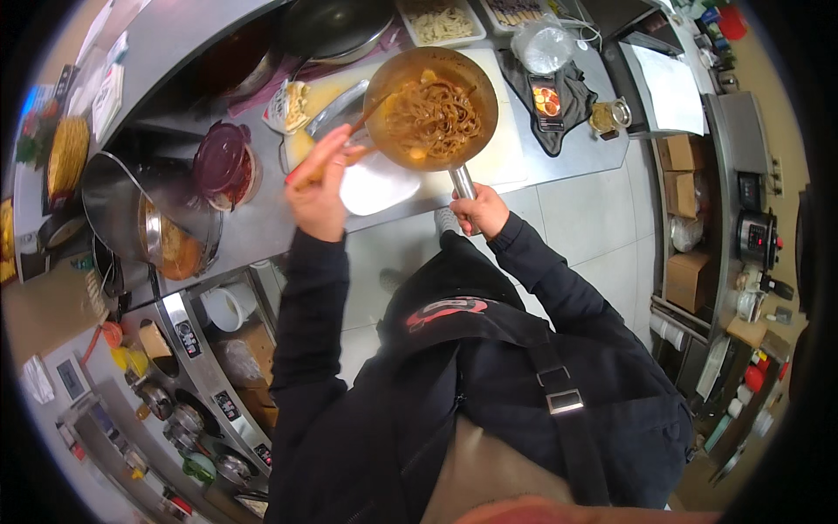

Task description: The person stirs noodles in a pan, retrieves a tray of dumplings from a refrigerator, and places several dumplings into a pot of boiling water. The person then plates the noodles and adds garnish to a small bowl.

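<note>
My right hand (482,209) grips the metal handle (463,182) of a deep round pan (452,60). Brown-sauced noodles (435,118) lie in the pan, with several paler pieces among them. From the left, my left hand (319,203) holds wooden chopsticks (368,116), their tips at the pan's left rim; blur hides the exact finger grip. The pan is above a pale cutting board (507,154). Just below and left of it sits a white dish (380,187), partly covered by the pan and my left hand. An opened food packet (287,110) stands beyond the left hand.
A purple-lidded tub (221,160) and a large metal pot (108,190) stand left. Food trays (440,26) line the back. Right of the board, a phone (547,108) lies on black cloth (556,141), near a glass jar (603,118). The steel counter's front edge (576,173) borders tiled floor.
</note>
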`<state>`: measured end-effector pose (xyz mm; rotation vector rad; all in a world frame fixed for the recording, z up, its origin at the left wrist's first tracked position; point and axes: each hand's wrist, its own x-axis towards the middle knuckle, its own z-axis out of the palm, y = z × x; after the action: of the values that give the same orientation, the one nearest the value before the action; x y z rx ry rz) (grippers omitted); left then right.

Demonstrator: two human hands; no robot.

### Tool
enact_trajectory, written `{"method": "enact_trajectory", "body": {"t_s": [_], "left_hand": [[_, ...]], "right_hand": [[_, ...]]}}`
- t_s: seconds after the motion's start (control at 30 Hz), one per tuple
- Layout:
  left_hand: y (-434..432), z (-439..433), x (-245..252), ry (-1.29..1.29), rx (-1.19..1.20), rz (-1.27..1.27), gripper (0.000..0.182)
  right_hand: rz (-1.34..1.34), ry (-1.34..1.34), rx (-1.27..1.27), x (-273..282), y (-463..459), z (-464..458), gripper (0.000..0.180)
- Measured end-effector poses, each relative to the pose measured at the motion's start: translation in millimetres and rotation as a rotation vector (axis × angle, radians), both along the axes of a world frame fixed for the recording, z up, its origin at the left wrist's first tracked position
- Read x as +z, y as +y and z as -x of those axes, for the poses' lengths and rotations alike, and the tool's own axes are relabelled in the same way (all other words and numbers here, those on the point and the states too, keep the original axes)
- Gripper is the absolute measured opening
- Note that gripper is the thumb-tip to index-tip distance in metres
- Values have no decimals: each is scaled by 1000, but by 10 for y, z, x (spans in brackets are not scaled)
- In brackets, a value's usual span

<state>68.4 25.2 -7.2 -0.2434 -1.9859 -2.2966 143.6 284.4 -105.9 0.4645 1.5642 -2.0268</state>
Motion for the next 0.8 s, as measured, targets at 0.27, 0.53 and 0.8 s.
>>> {"method": "enact_trajectory", "body": {"t_s": [0.27, 0.53, 0.8], "left_hand": [[-48, -777, -650, -2, 157, 57, 19], [-175, -949, -884, -30, 230, 48, 19], [-178, -990, -853, -53, 301, 36, 19]], "right_hand": [[-161, 62, 29, -211, -309, -163, 16], [-292, 109, 9, -425, -318, -111, 18], [-338, 143, 62, -442, -286, -15, 15]]}}
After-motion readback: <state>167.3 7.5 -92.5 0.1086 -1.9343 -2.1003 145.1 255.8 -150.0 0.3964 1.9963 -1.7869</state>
